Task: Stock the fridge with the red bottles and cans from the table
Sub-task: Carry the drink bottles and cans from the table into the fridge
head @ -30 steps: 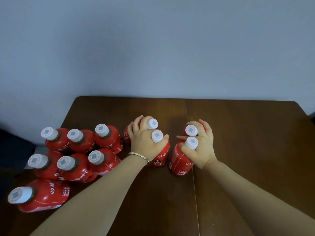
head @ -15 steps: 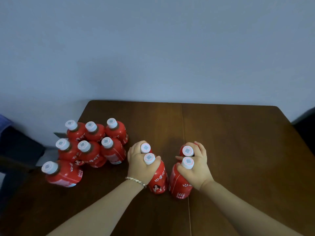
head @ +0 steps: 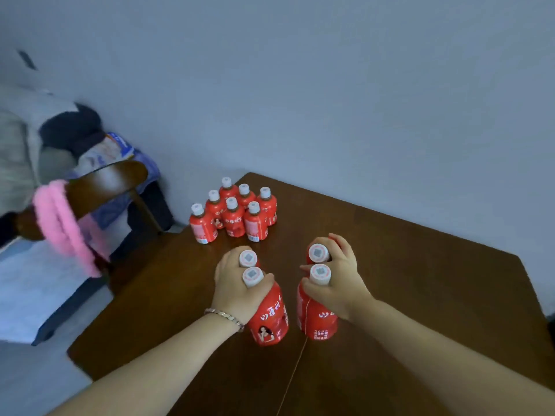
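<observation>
My left hand [head: 234, 291] grips two red bottles by their necks, white caps poking up between the fingers; the nearer left bottle [head: 270, 321] shows its label. My right hand [head: 336, 283] likewise holds two red bottles, the nearer right bottle [head: 315, 319] hanging below the fingers. Both pairs are above the brown table [head: 420, 295]. Several more red bottles [head: 234, 214] with white caps stand clustered at the table's far left corner. No cans and no fridge are in view.
A wooden chair [head: 99, 187] with a pink scarf [head: 66, 229] draped over its back stands left of the table, with clothes and a bag piled behind it. A plain grey wall [head: 330, 85] runs behind the table.
Both hands have lifted their bottle pairs up and toward me. The view has swung left and back, so the bottle cluster looks farther away and the chair has come into sight.
</observation>
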The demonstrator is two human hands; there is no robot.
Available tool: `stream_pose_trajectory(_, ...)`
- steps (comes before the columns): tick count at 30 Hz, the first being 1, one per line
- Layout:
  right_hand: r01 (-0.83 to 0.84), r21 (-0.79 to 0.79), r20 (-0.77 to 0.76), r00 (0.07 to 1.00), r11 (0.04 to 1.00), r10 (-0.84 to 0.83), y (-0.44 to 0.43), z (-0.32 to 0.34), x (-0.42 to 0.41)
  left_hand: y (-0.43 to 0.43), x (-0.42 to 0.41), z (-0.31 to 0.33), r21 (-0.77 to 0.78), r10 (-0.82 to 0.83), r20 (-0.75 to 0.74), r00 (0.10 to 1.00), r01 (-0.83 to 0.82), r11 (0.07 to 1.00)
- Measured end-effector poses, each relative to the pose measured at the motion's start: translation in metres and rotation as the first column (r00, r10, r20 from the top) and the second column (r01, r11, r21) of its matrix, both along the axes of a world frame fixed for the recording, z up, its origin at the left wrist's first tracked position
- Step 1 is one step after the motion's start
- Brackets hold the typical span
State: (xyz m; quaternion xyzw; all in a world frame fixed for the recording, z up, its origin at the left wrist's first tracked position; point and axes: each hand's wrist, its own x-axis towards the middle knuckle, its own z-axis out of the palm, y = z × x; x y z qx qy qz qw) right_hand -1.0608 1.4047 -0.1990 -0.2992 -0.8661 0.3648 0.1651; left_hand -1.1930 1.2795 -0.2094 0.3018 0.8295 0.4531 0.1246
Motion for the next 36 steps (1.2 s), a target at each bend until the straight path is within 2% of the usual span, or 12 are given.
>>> stream_pose_trajectory(5, -0.271, 0.066, -0.031, 0.961, 0.96, 0.274, -0.061, 0.027, 0.012, -0.088, 0.05, 0.031, -0.008, 0.254, 0.031, 0.967, -0.254, 0.967)
stream_pose_trajectory(9, -0.516, 0.081, -0.002, 0.855, 0.853, 0.518, -0.124, 0.051, 0.01, -0.165, 0.081, 0.048, 0.061, 0.431, 0.01, 0.902, -0.431, 0.9)
stream_pose_trajectory(11, -0.614, 0.047, 0.007, 0.789, 0.788, 0.615, -0.174, 0.056, 0.003, -0.221, 0.1, 0.058, 0.1, 0.537, -0.012, 0.844, -0.533, 0.84)
stream_pose_trajectory(13, -0.67, 0.082, -0.015, 0.74, 0.738, 0.673, -0.213, 0.058, -0.003, -0.26, 0.114, 0.066, 0.11, 0.577, -0.056, 0.815, -0.57, 0.814)
stream_pose_trajectory(20, -0.912, 0.151, -0.005, 0.385, 0.382, 0.923, -0.425, 0.073, 0.012, -0.461, 0.207, 0.077, 0.171, 0.866, -0.097, 0.491, -0.849, 0.5)
stream_pose_trajectory(22, -0.948, 0.107, -0.013, 0.3, 0.3, 0.954, -0.484, 0.074, 0.029, -0.513, 0.242, 0.08, 0.158, 0.911, -0.093, 0.402, -0.898, 0.412)
stream_pose_trajectory(25, -0.986, 0.136, -0.079, 0.087, 0.097, 0.993, -0.597, 0.083, 0.081, -0.607, 0.318, 0.083, 0.161, 0.971, -0.116, 0.208, -0.961, 0.225)
stream_pose_trajectory(27, -0.988, 0.156, -0.119, -0.025, -0.006, 0.993, -0.662, 0.093, 0.121, -0.658, 0.367, 0.089, 0.157, 0.982, -0.154, 0.107, -0.979, 0.132)
stream_pose_trajectory(30, -0.99, 0.097, -0.159, -0.12, -0.106, 0.98, -0.742, 0.099, 0.177, -0.721, 0.435, 0.094, 0.13, 0.975, -0.222, 0.0, -0.991, 0.029)
stream_pose_trajectory(31, -0.981, 0.09, -0.163, -0.185, -0.172, 0.969, -0.777, 0.098, 0.2, -0.747, 0.466, 0.096, 0.136, 0.97, -0.234, -0.066, -0.99, -0.034)
stream_pose_trajectory(36, -0.918, -0.016, -0.165, -0.389, -0.397, 0.906, -0.899, 0.104, 0.292, -0.836, 0.575, 0.109, 0.178, 0.891, -0.285, -0.354, -0.933, -0.313)
